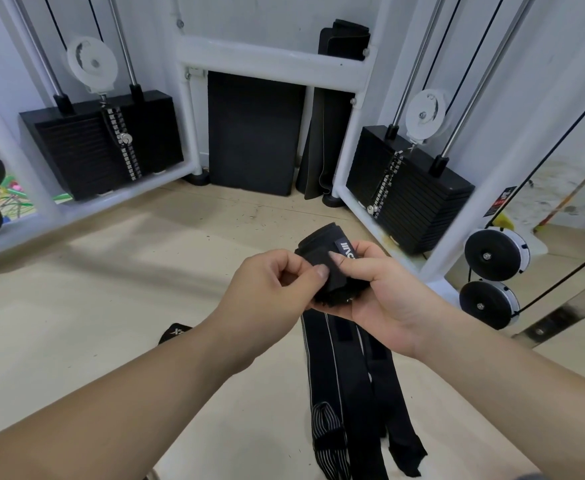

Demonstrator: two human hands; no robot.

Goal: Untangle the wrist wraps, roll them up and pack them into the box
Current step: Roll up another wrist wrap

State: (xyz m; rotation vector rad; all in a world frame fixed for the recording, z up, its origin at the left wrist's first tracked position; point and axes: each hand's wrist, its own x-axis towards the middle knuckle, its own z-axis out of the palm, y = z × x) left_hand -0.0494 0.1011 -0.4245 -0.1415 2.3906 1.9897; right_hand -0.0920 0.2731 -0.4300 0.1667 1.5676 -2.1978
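Nearest me: loose wrist wraps [348, 382] lie flat on the floor, side by side and partly overlapping, running out from under the hands. One end carries a striped elastic loop [327, 427]. I cannot tell how many strips there are.

Above them, both hands hold one rolled wrap [320, 252] in the air.
- Left hand [277, 282]: grip closed, thumb and forefinger pinching the roll's near edge.
- Right hand [391, 296]: fingers curled under the roll, thumb pressed on top beside the white-lettered label [347, 249].

Risks (my judgement):
- The roll's lower end looks ragged. If either pinch slackens before the tail is fastened, the elastic coil could spring open.
- A loosely wound roll may be too fat for the box.
- No box in view. Turning to look for it with only one hand holding the roll could let it unwind.
- The floor strips overlap, so lifting one by its loop could drag a neighbour along and tangle them again.

A small black piece with a white logo [176, 332] lies on the floor by my left forearm. I cannot tell what it is.

Surface: pale wood-look floor [111, 306], scuffed and speckled. There is no worktop.

Farther out is a white cable-machine frame [270, 57], with a left weight stack [100, 143] and a right weight stack [408, 195]. Black mats [254, 133] lean on the wall between them.
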